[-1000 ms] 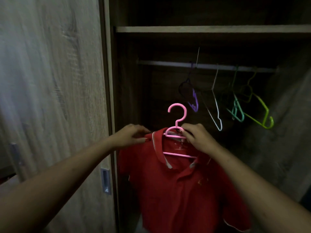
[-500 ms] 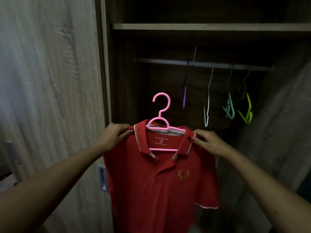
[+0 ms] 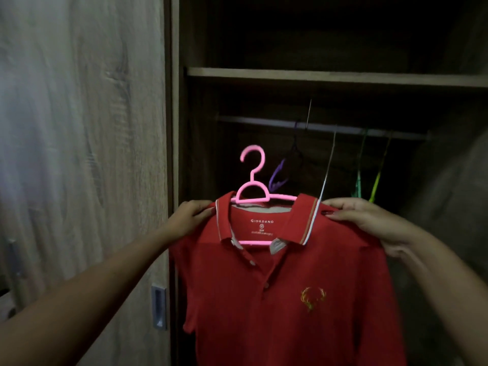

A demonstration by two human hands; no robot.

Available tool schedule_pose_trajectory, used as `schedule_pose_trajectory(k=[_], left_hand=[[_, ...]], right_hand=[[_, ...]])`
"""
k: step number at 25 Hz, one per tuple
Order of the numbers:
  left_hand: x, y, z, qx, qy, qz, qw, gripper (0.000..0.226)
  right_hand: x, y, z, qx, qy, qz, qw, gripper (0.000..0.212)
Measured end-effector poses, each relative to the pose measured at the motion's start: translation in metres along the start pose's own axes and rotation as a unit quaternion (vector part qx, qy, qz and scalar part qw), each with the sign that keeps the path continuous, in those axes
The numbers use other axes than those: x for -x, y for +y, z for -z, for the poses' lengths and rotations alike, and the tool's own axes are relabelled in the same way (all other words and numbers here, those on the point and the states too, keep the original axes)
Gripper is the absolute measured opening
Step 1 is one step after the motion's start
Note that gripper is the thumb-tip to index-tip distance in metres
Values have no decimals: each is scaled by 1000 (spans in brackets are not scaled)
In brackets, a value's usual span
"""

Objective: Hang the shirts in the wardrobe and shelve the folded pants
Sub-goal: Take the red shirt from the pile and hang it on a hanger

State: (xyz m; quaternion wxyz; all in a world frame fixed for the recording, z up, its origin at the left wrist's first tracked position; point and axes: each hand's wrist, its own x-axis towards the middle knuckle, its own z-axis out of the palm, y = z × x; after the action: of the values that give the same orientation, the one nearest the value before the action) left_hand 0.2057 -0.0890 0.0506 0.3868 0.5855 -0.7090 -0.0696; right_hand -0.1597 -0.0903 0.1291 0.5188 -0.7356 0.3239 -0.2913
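Since the frame half a second back we have lifted the red polo shirt [image 3: 290, 286] closer to the hanging rail [image 3: 264, 123], and the empty hangers on that rail have swung to new angles. Our left hand [image 3: 188, 216] grips one shoulder of the shirt with its fingers curled over the seam, and our right hand [image 3: 369, 223] pinches the other shoulder, thumb on the front of the cloth. The shirt sits on a pink hanger [image 3: 253, 192] whose hook stands upright just below the rail and towards its left end, not yet over it. The shirt faces us, spread flat between our hands, with the collar open and a small gold emblem on the chest. On the rail hang a purple hanger [image 3: 277, 178], a white hanger [image 3: 327, 170], a green hanger [image 3: 358, 178] and a yellow-green hanger [image 3: 376, 180], all bare, all behind the shirt and to the right of the pink hook. Above the rail runs a wooden shelf [image 3: 317, 76]. Left of the rail stands the sliding door [image 3: 79, 154], with its recessed metal handle [image 3: 159, 307] well below rail height.
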Motion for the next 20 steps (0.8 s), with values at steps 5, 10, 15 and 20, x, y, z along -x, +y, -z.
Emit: schedule_pose_trajectory(k=[5,10,15,20], left_hand=[[-31,19,0,20,47,33,998,26],[-46,11,8,49,120,120,984,33],[-45,22,25,192,131,135,963,34],[-36,25,34,243,123,114,956,26]], right_hand=[[-4,-41,-14,-21,62,3,998,25],[-71,-50,-78,-90,121,31,988,26],[-169,-60,-122,-164,202,50,964,28],[-247,-49,-120,-110,291,37,950,56]])
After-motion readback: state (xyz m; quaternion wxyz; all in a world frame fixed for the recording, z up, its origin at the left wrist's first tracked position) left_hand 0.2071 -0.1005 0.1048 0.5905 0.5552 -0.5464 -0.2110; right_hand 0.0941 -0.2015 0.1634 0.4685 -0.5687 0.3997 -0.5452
